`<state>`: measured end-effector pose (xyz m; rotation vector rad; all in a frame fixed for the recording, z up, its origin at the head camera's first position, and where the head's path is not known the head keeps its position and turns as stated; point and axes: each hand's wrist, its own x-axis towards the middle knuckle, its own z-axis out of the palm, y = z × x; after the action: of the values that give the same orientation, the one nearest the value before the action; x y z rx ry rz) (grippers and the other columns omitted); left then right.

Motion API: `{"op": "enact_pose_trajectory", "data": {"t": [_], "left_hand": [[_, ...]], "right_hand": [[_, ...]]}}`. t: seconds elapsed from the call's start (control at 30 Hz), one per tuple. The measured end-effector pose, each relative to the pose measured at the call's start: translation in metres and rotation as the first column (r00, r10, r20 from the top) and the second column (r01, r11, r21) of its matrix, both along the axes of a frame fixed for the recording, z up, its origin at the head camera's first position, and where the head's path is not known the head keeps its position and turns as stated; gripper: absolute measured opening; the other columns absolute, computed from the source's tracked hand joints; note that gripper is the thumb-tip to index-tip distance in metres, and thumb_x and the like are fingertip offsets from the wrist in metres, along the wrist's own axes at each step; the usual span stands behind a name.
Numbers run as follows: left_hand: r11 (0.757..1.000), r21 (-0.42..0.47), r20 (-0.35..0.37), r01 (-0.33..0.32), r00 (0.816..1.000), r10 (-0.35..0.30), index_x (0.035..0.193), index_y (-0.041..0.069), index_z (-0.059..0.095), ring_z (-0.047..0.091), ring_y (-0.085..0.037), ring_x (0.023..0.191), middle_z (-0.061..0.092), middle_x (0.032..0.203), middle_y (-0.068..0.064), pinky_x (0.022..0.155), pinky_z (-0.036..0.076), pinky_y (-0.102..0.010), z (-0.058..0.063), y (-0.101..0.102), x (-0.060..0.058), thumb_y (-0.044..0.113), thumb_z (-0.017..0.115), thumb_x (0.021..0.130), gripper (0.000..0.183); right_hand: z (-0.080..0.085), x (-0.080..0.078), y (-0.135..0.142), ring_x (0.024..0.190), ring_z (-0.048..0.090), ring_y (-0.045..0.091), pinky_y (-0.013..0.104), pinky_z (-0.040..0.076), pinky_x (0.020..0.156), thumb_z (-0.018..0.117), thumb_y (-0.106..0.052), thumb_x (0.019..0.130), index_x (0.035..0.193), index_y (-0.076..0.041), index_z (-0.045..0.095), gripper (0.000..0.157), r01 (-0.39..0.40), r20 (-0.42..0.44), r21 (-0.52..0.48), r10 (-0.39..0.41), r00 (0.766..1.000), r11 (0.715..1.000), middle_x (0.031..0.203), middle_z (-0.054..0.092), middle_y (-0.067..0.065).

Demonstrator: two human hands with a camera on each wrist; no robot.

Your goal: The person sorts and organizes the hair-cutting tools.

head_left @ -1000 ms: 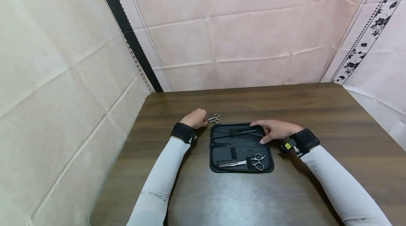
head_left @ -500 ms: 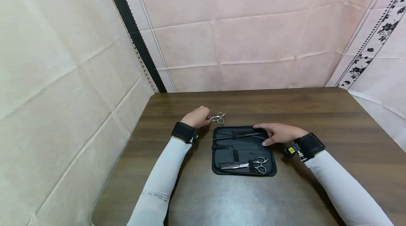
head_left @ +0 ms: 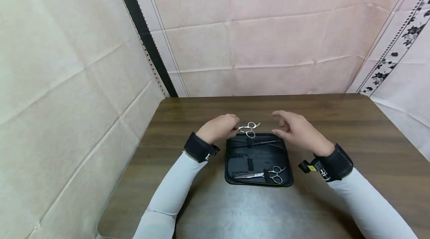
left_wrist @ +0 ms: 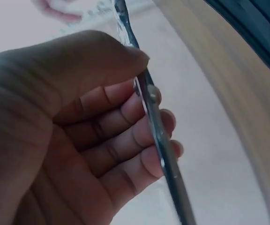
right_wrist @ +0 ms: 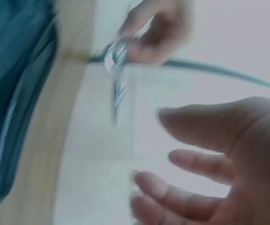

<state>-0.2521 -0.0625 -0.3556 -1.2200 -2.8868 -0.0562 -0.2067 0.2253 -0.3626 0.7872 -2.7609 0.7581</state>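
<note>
My left hand (head_left: 220, 128) pinches a pair of silver scissors (left_wrist: 163, 152) between thumb and fingers, with the finger rings pointing right. In the head view they overlap the far edge of an open black tool case (head_left: 235, 161). Seen from the left wrist, the thumb presses close to the pivot screw. My right hand (head_left: 300, 130) hovers beyond the case's far right corner, thumb and fingers spread apart with nothing between them. Inside the case, a second pair of scissors (head_left: 256, 175) lies under a strap along the near side. A slim dark tool (head_left: 267, 142) lies along the far side.
The case rests on a brown wooden table (head_left: 322, 116). Light cloth (head_left: 268, 45) hangs behind the table and along its left side. Bare strap loops show in the middle of the case.
My left hand has lifted the scissors and brought them right, over the case's far edge. The right hand has let go of the case's far right corner and risen.
</note>
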Motion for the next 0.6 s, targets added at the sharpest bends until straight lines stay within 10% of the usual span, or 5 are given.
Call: {"op": "enact_pose_trajectory", "data": {"t": [0.23,0.6], "left_hand": [[0.992,-0.067,-0.085,0.104,0.990,-0.110,0.102,0.009,0.071,0.055,-0.009,0.078,0.064,0.093,0.000,0.071,0.047,-0.021,0.019,0.021,0.041,0.018,0.065,0.103,0.011],[0.976,-0.117,-0.195,0.185,0.959,-0.205,0.104,0.011,0.073,0.060,-0.006,0.078,0.066,0.090,0.002,0.071,0.048,-0.017,0.033,0.032,0.073,0.018,0.063,0.104,0.012]], "right_hand": [[0.020,0.037,-0.024,0.088,0.064,0.018,0.037,0.056,0.076,0.078,-0.017,0.094,0.127,-0.009,0.068,0.035,-0.102,-0.122,-0.017,0.099,0.988,0.995,0.116,0.068,0.006],[0.022,0.055,-0.028,0.081,0.059,0.012,0.031,0.052,0.069,0.087,-0.021,0.085,0.106,-0.014,0.073,0.026,-0.097,-0.207,0.105,0.117,0.971,0.990,0.103,0.064,0.000]]}}
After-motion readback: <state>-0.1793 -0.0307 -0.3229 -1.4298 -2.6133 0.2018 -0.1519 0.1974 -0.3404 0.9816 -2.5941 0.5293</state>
